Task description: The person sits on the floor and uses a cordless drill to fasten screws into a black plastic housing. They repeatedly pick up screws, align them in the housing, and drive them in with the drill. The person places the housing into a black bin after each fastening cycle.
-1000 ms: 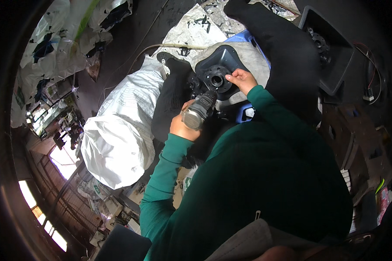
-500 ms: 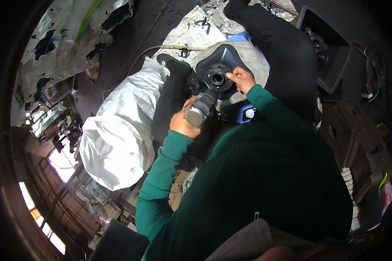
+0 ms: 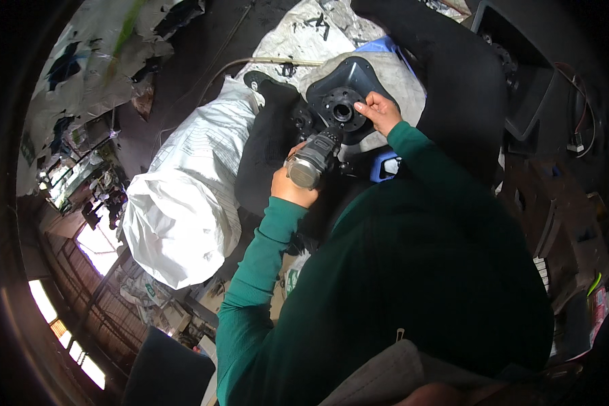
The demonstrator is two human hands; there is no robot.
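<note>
In my left hand is a grey-and-black cordless drill, its chuck pointing away from me. The drill's tip meets the near-left rim of a round black flange with a central hole. Under that flange spreads a wide, rounded-cornered black plastic base, resting between my legs. My right hand is closed at the flange's right side, thumb and fingers pinched there; whether a small piece sits between them I cannot make out. Further small black parts lie left of the base by my leg.
A white woven sack stands open at my left. Pale sheeting lies under the work, with a blue plastic piece nearby. To the right are a black bin holding black parts, thin cables and a brown box-like thing.
The view has shifted slightly. Drill, base and both hands keep nearly the same places relative to each other, with the drill tip still at the flange's rim.
</note>
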